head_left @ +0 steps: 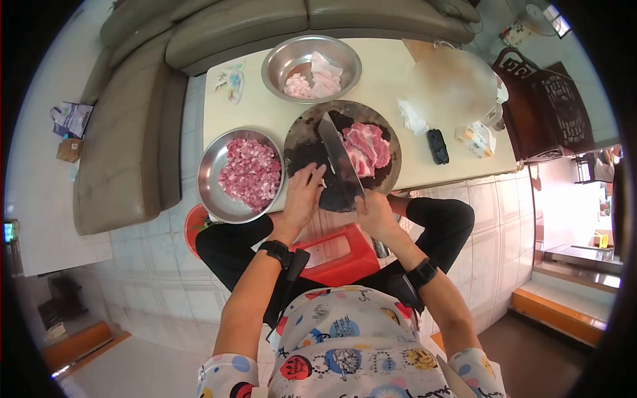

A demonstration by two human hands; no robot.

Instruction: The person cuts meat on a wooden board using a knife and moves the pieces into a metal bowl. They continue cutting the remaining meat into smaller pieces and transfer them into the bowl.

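Note:
A dark round cutting board [304,129] lies at the table's near edge. My right hand [376,215] is wrapped round the handle of a cleaver [341,156], its broad blade slanting across the board to the far left. Just right of the blade sits a chunk of raw meat [369,147]. My left hand [304,196] rests at the board's near-left edge, fingers stretched out and slightly apart, left of the blade. Whether a small scrap lies under its fingertips is hard to make out. Beside that hand stands a steel bowl [207,174] of diced raw meat [250,174].
Behind the board, another steel bowl [275,63] holds pale fatty pieces [325,74]. A crumpled tissue [413,118], a black packet [438,146] and a tissue pack [476,139] lie to the right. A red stool [342,259] stands between my legs; a sofa [235,33] runs behind the table.

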